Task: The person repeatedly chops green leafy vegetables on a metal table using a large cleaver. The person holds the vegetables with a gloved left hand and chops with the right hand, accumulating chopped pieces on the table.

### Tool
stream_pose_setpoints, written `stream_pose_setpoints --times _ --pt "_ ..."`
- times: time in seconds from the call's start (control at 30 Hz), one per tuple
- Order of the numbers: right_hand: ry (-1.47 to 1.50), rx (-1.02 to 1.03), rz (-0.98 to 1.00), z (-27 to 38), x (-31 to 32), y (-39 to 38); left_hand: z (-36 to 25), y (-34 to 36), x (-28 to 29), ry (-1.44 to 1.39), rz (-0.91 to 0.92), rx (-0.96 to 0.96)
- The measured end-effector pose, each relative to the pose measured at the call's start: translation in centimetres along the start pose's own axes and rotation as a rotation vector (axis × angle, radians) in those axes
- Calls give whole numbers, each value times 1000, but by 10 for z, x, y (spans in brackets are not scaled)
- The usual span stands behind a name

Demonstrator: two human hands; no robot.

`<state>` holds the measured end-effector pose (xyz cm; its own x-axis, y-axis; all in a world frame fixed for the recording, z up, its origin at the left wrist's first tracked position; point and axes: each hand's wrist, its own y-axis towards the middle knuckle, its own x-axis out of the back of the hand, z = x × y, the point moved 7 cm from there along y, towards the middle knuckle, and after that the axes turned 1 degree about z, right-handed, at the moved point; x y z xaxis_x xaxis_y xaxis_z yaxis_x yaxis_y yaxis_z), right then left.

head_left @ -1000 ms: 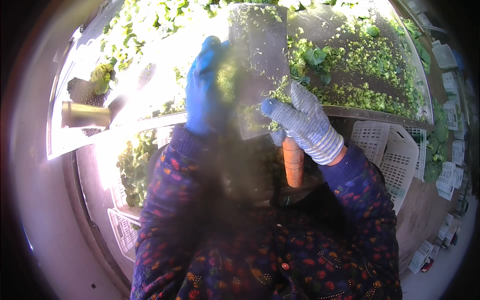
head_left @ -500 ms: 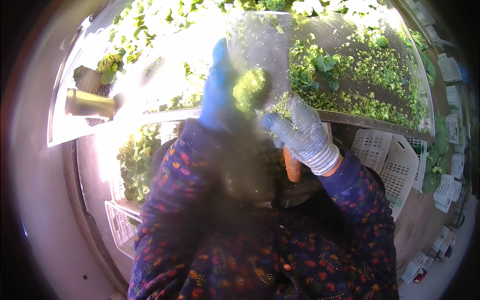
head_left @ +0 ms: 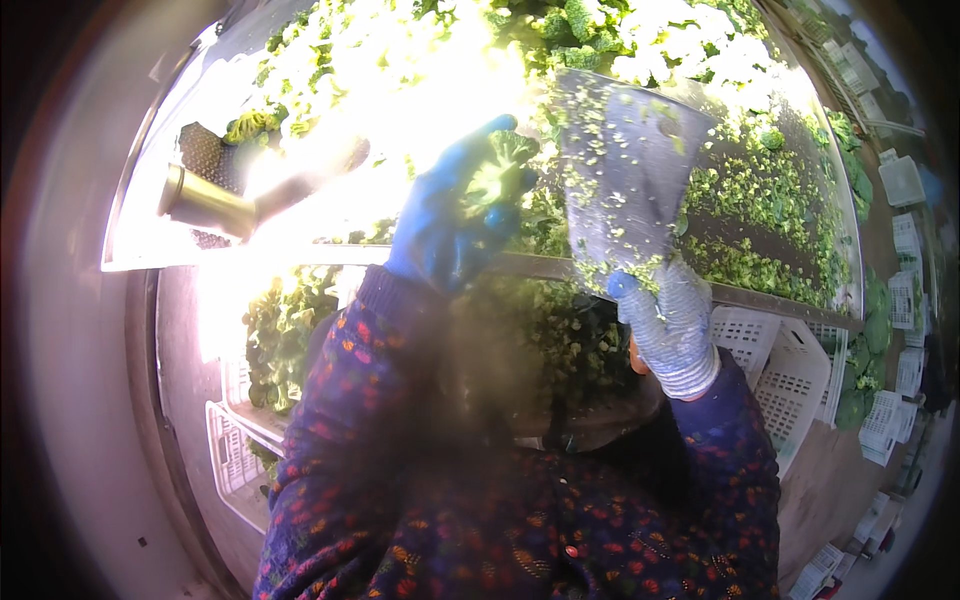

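Observation:
My left hand, in a blue glove, is closed around a broccoli floret, whose pale cut stalk side shows between the fingers. To its right, my right hand in a blue and white knit glove grips a broad cleaver by its handle, blade pointing away from me. Small green crumbs stick to the blade and to the glove. Knife and floret are apart. Beneath both hands, past the table's front edge, a dark container holds green broccoli bits.
A metal-edged table carries chopped broccoli crumbs; a broccoli pile lies at its far side. A brass-coloured cylinder sits at the left end. White plastic crates stand at the lower right, another crate at the lower left. Glare washes out the left.
The cleaver has swung right and away from the floret, its blade now tilted. My left hand has turned the floret so its cut side shows.

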<state>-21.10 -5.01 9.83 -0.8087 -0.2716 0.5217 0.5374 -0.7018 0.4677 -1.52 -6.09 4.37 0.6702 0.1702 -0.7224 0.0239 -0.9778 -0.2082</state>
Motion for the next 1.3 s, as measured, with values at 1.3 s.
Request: stream_pose_setpoints --times 1.3 --pt "-309 -35 31 -7 -32 6 42 -9 -25 126 56 -82"
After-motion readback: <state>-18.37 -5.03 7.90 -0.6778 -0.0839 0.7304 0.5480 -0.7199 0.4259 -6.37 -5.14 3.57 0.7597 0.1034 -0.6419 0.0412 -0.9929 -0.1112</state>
